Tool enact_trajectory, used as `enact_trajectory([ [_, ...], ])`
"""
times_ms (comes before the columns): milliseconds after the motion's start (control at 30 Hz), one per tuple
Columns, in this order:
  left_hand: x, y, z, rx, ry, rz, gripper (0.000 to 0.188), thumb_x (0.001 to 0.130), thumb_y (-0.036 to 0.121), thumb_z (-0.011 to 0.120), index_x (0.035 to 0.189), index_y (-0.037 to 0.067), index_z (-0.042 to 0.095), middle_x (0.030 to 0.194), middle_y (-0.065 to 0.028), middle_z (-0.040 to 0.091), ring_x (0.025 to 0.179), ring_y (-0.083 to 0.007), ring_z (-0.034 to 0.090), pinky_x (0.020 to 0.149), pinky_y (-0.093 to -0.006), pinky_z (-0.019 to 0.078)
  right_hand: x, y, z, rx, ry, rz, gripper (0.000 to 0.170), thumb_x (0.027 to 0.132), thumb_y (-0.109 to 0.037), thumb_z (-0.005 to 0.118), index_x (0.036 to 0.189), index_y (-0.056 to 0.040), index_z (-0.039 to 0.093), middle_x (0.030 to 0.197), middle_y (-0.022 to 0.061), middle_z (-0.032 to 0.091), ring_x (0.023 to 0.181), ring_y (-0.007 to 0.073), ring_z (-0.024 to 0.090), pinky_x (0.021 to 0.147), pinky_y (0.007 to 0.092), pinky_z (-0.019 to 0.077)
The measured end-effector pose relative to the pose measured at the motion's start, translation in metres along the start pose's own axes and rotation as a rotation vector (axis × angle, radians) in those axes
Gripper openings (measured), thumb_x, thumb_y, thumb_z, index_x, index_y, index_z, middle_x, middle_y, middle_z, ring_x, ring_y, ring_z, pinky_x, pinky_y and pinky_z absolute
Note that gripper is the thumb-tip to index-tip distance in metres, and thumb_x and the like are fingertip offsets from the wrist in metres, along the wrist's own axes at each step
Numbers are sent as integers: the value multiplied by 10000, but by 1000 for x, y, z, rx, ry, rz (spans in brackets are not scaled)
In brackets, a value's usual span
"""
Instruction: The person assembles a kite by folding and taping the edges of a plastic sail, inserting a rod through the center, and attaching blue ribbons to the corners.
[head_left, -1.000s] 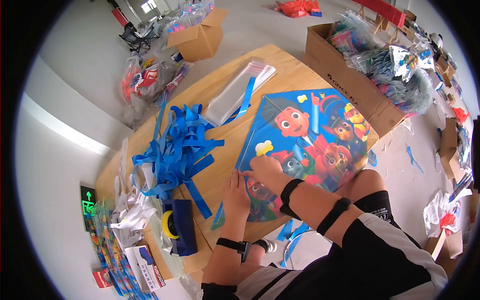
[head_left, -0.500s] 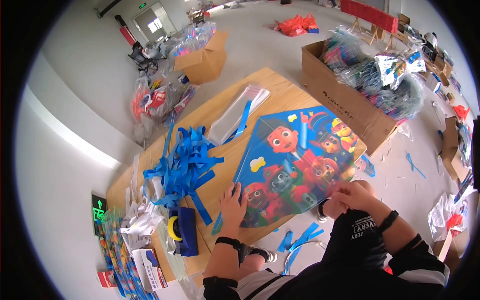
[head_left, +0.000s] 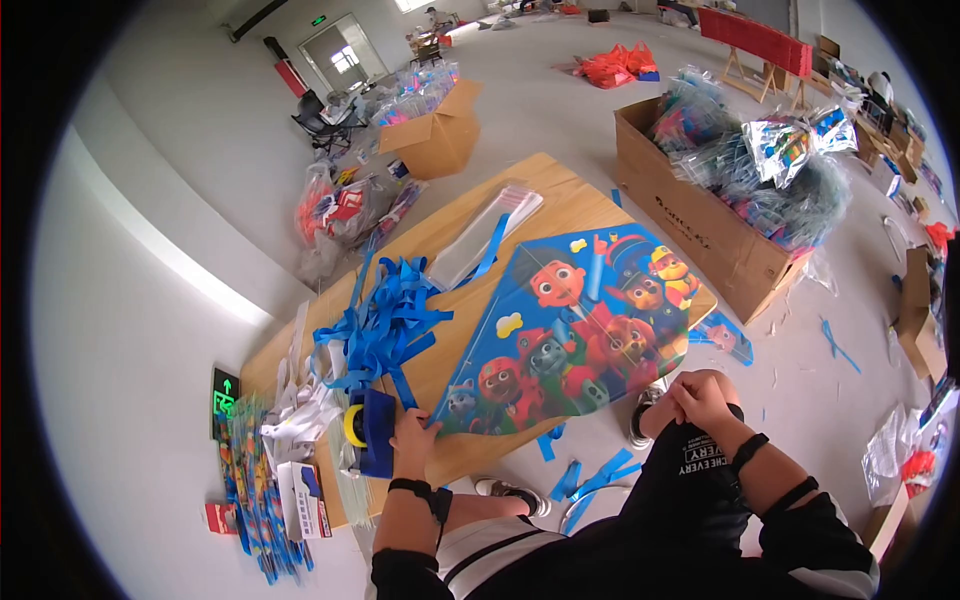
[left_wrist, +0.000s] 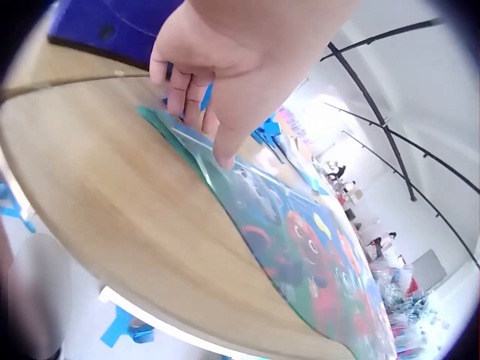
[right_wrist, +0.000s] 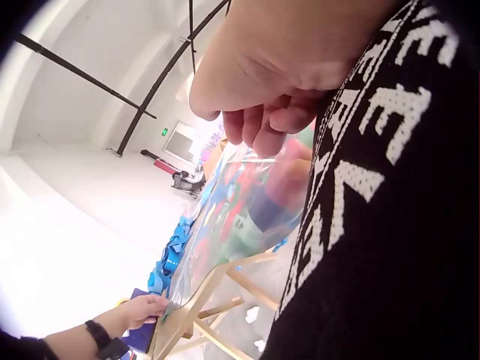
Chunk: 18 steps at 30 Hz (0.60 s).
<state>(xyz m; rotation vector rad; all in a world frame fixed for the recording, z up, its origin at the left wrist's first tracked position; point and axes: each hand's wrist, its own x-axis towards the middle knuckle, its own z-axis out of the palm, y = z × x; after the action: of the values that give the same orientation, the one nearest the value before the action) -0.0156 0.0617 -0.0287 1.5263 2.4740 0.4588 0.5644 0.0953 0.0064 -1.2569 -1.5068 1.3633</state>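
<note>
Kite [head_left: 600, 350] is laid flat-ish on the wooden table [head_left: 447, 355], printed side up, near tip toward the tape dispenser [head_left: 378, 440]. Tip area is touched by the left hand [head_left: 412, 445], fingers bent and thumb set down on the print; whether the sheet is actually pinched can't be told. Right hand [head_left: 703, 400] is held at the knee beside the black shorts [head_left: 690, 480], fingers curled, grip on anything not readable; blue strips [head_left: 390, 325] and clear sleeves [head_left: 480, 240] are piled past the kite's left edge.
</note>
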Motion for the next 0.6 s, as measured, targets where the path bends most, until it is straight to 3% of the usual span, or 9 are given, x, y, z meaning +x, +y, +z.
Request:
enact_trajectory([
  [133, 10, -13, 8, -146, -37, -29, 427, 721, 308, 911, 1012, 80, 699, 864, -69, 713, 869, -259, 695, 848, -444, 487, 1, 2, 1, -13, -20, -10, 246, 1043, -139, 557, 890, 33, 644, 637, 27, 619, 494, 94, 595, 450, 234, 428],
  [200, 9, -8, 3, -184, -19, 48, 396, 707, 282, 924, 985, 100, 710, 806, -50, 706, 773, -215, 695, 711, -398, 502, -2, 0, 1, -23, -26, -13, 245, 1042, -141, 559, 892, 32, 646, 640, 27, 620, 495, 94, 596, 450, 231, 428],
  [400, -18, 27, -22, 26, 118, 92, 284, 737, 240, 895, 922, 116, 718, 768, -30, 714, 721, -210, 693, 692, -373, 484, -8, 5, 1, -9, 4, 16, 247, 1039, -151, 566, 892, 31, 649, 648, 31, 621, 496, 96, 597, 448, 232, 429],
  [500, -21, 25, -26, 0, 109, 129, 223, 770, 242, 864, 876, 114, 715, 777, -35, 722, 771, -227, 698, 755, -424, 462, -10, 5, 2, -7, 10, 15, 252, 1039, -154, 568, 888, 31, 646, 647, 33, 620, 493, 98, 597, 446, 234, 426],
  [600, -22, 21, -27, -105, 108, 159, 167, 794, 194, 834, 831, 95, 704, 773, -68, 723, 745, -244, 703, 709, -402, 500, -9, 6, 2, -6, 10, 10, 259, 1041, -159, 571, 879, 31, 640, 644, 34, 619, 488, 100, 595, 443, 236, 423],
])
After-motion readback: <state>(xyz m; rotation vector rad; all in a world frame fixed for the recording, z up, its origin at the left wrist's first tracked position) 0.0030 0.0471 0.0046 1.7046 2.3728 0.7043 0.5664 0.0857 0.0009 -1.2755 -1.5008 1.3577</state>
